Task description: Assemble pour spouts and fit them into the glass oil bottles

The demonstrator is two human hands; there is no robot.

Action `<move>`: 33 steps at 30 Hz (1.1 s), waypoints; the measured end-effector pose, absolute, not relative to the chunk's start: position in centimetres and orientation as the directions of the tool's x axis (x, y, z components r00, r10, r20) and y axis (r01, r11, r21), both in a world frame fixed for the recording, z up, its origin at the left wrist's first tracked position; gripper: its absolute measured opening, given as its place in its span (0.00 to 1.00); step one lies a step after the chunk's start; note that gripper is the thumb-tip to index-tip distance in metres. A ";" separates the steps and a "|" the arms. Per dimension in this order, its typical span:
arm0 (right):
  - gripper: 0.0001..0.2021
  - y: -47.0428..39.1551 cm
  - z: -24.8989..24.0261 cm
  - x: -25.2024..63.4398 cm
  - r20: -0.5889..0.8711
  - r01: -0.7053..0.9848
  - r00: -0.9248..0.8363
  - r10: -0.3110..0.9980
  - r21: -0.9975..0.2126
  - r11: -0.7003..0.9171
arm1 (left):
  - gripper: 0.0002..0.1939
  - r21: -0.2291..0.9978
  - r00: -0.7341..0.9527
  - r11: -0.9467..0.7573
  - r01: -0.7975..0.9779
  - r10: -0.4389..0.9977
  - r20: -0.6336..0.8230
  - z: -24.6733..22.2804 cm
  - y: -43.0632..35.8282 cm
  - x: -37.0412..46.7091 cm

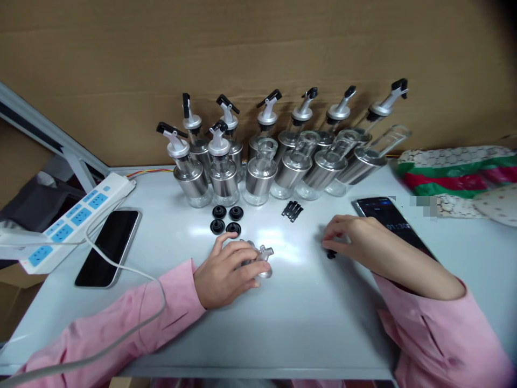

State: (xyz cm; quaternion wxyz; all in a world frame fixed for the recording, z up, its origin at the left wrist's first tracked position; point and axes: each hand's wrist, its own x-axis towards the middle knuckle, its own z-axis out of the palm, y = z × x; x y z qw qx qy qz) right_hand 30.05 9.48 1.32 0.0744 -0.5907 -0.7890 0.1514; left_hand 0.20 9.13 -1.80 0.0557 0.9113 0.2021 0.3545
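My left hand [230, 272] rests over a small group of silver pourer spouts [265, 262] on the table, its fingers apart and touching them. The hand partly hides these spouts. Just beyond it sit several black ridged stoppers [219, 212]. On the right, my right hand [343, 231] is down at the tabletop with thumb and fingers pinched at some small black pieces [331, 254], mostly hidden beneath the fingertips. Between the hands, farther back, several slim black levers [292, 210] lie side by side.
Glass bottles with steel bands [224, 180] line the back, several topped with pourers, others uncapped. A power strip [81, 221] and a phone [107, 248] lie left, with a white cable [133, 269] crossing my left sleeve. Another phone [388, 215] lies beneath my right forearm.
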 end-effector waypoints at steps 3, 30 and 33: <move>0.06 9.5 2.6 28.9 -0.042 0.882 -0.216 0.975 -0.437 0.177 | 0.10 0.236 0.658 -0.905 0.355 0.421 0.625 -1.6 9.2 0.2; 0.10 7.5 0.9 20.3 0.040 -0.027 -0.037 0.998 -0.999 0.039 | 0.12 0.223 0.698 -0.905 0.361 0.421 0.579 -2.1 9.2 0.1; 0.09 7.3 0.9 20.3 0.012 -0.047 -0.051 0.999 -0.999 0.010 | 0.12 0.223 0.684 -0.900 0.374 0.430 0.590 -1.9 9.3 0.1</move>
